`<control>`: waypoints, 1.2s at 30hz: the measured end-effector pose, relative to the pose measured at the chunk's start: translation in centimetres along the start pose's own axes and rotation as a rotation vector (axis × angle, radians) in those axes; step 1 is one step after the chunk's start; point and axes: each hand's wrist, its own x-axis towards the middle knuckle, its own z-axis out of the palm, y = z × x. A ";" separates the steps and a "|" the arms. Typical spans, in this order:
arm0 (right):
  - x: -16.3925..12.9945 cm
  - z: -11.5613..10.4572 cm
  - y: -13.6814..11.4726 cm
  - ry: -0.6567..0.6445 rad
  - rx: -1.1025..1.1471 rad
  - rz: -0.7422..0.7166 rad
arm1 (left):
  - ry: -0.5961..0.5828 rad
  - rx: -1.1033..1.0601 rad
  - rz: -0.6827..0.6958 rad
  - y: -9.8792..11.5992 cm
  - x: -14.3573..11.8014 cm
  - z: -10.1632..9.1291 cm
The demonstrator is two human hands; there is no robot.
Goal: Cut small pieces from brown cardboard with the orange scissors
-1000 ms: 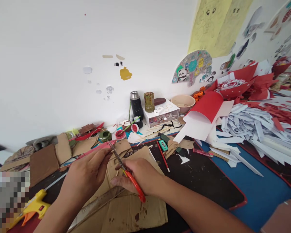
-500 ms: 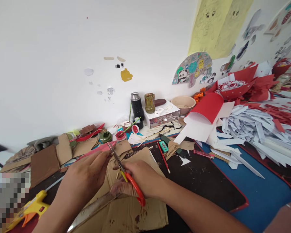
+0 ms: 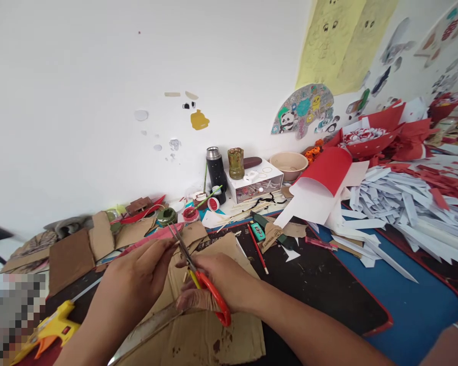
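Note:
My right hand [image 3: 223,282] grips red-handled scissors [image 3: 200,277], whose metal blades point up and away toward my left fingertips. My left hand [image 3: 137,279] pinches something thin and small at the blade tips; it is too small to identify. Both hands hover over flat sheets of brown cardboard [image 3: 198,335] lying on a dark cutting mat [image 3: 313,284].
A yellow glue gun [image 3: 48,328] lies at the lower left. A red pencil [image 3: 256,248], a black flask [image 3: 216,170], a white drawer box [image 3: 257,183] and a beige bowl [image 3: 289,163] stand behind. Red rolled paper [image 3: 320,175] and white paper strips [image 3: 400,208] fill the right.
The scissors and both hands stay nearly in place; the view has shifted slightly. The blades appear a little more closed than before.

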 end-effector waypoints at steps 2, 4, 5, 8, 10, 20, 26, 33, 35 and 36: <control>0.0 -0.1 -0.2 -0.011 0.014 -0.003 | -0.038 -0.048 -0.018 0.1 0.1 -0.1; -0.1 -0.2 -0.5 -0.002 0.005 -0.026 | -0.054 -0.062 -0.013 0.2 0.1 -0.1; -0.1 -0.3 -0.7 0.010 -0.012 -0.040 | -0.054 -0.062 -0.008 0.3 0.1 -0.1; -0.2 -0.2 -0.9 0.053 -0.101 -0.061 | -0.043 -0.047 0.002 0.3 0.0 0.1; -0.2 -0.2 -1.0 0.085 -0.155 -0.062 | -0.024 -0.031 -0.001 0.3 -0.1 0.2; -0.1 -0.1 -0.8 0.128 -0.197 -0.069 | -0.005 -0.008 0.001 0.5 -0.2 0.3; -0.1 0.0 -0.7 0.133 -0.194 -0.054 | -0.001 -0.008 0.007 0.5 -0.1 0.3; -0.1 0.0 -0.8 0.121 -0.191 -0.042 | -0.014 0.001 0.006 0.7 0.0 0.1; -0.1 0.0 -0.8 0.124 -0.192 -0.032 | -0.016 0.000 0.001 0.6 -0.1 0.2; -0.1 0.0 -0.8 0.127 -0.192 -0.032 | -0.019 -0.002 -0.001 0.6 -0.1 0.2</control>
